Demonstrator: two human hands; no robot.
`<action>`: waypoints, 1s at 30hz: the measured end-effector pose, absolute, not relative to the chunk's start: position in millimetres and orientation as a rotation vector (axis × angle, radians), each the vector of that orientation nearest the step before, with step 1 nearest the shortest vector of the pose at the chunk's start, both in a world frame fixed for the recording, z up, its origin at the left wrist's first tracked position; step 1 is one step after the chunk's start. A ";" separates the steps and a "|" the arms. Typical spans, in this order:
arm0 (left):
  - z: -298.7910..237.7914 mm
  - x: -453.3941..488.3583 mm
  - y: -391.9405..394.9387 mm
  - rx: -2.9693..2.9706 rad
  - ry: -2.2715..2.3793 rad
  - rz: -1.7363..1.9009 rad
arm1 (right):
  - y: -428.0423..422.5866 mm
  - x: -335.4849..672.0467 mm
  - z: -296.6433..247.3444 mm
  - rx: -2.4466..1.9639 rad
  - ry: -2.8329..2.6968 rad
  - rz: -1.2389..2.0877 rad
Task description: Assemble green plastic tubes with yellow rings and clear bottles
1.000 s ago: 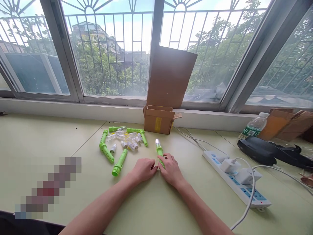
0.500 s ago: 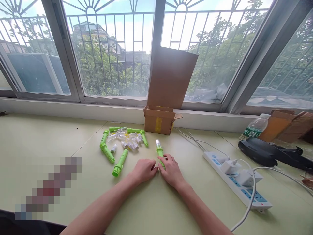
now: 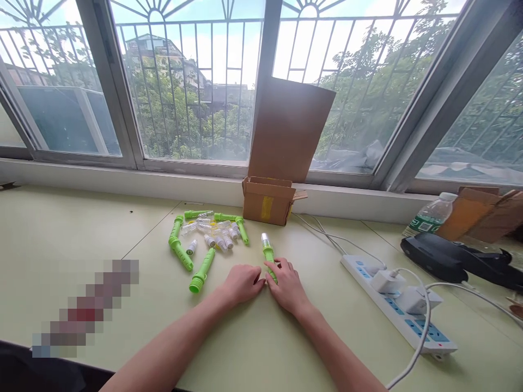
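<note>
The step in hand looks like steadying: the right hand (image 3: 288,286) has its fingers narrowed around the clear-tipped green tube (image 3: 268,253) on the desk (image 3: 245,348); the left hand (image 3: 244,283) curls beside it, whether gripping anything I cannot tell. Lifting would call for a firmer hold.

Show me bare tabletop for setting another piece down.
Bare tabletop lies between the right hand and power strip, and between the diagonal seam and the windowsill. It's crowded left of the cardboard box, where green tubes lie around clear pieces, and at far right, around the bottle.
</note>
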State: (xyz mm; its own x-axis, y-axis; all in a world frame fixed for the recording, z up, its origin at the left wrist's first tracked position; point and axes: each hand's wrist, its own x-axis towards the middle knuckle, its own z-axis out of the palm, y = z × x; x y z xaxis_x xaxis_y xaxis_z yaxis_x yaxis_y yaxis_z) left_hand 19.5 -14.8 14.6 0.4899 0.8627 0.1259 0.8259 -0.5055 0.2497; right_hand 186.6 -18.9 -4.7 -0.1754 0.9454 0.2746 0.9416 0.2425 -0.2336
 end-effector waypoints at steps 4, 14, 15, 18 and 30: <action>12.6 19.3 -13.7 2.603 1.464 0.359 | -18.9 186.9 -4.6 -1.728 -2.168 0.029; 14.0 19.1 -14.1 2.614 1.438 0.353 | -19.5 185.4 -3.2 -1.740 -2.173 0.050; 14.3 19.4 -14.3 2.608 1.444 0.347 | -19.6 185.5 -3.0 -1.740 -2.174 0.054; 14.9 19.9 -14.8 2.601 1.457 0.340 | -19.7 185.7 -3.2 -1.735 -2.172 0.061; 14.3 19.0 -13.8 2.632 1.440 0.353 | -17.6 185.7 -7.4 -1.756 -2.160 0.056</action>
State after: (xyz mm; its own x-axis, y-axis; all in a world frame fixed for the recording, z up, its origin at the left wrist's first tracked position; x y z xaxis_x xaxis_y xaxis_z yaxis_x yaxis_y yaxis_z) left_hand 19.0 -13.8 14.3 0.5198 0.8418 0.1454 0.8137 -0.5397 0.2157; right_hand 185.7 -17.6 -7.4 -0.1665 0.9547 0.2467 0.9406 0.2288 -0.2508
